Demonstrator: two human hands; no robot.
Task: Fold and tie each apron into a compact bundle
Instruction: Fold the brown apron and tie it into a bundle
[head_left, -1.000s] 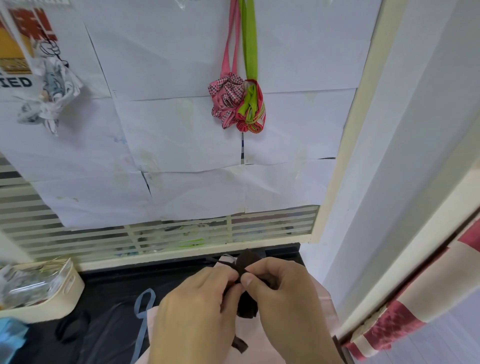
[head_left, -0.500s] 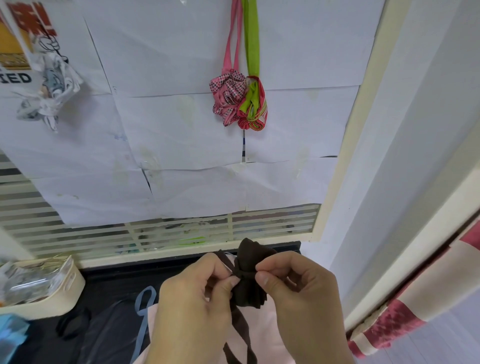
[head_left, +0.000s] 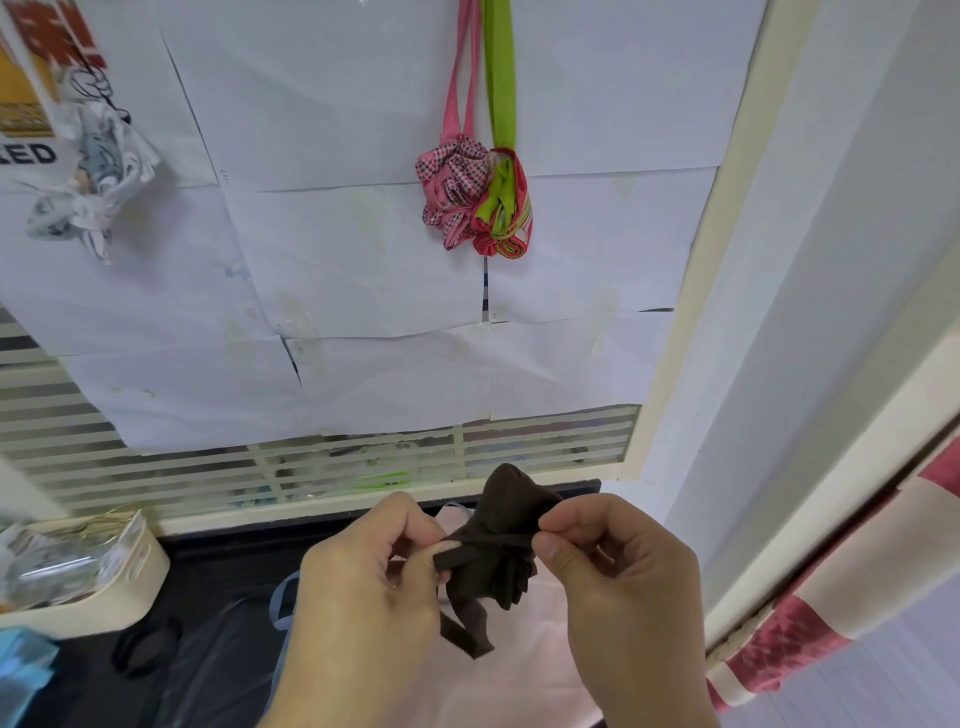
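Observation:
A small dark brown apron bundle (head_left: 501, 540) is held up between both hands above the dark table. My left hand (head_left: 363, 597) pinches the brown strap end at the bundle's left side. My right hand (head_left: 618, 587) pinches the strap on the right side, so the tie runs taut across the bundle's middle. A loose strap tail hangs down below it. Under the hands lies a flat pale pink apron (head_left: 524, 670) with a light blue strap (head_left: 278, 603).
Two tied bundles hang on the papered wall by their straps: a pink checked bundle (head_left: 452, 200) and a green and red bundle (head_left: 504, 208). A white printed bundle (head_left: 93, 176) hangs at left. A cream basket (head_left: 124, 582) sits at the table's left. A red and cream curtain (head_left: 810, 623) is at right.
The brown bundle has risen from low on the table to in front of the window sill. Both hands have drawn apart sideways, pulling the strap tight across it.

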